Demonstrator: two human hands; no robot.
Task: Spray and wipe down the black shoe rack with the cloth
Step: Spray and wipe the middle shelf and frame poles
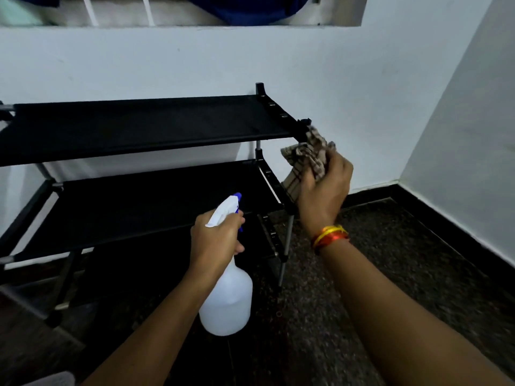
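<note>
The black shoe rack (145, 126) stands against the white wall, with fabric shelves on a dark frame. My right hand (324, 190) grips a beige checked cloth (308, 157) bunched against the rack's front right corner post, just below the top shelf. My left hand (216, 240) holds a translucent white spray bottle (228, 299) by its neck, in front of the lower shelves. Its white and blue nozzle points up and to the right, toward the middle shelf.
A dark speckled floor (376, 274) spreads to the right of the rack, edged by a black skirting along the white walls. A wall corner (401, 179) lies at the right. Above the rack is an opening with white bars (147, 9) and blue fabric.
</note>
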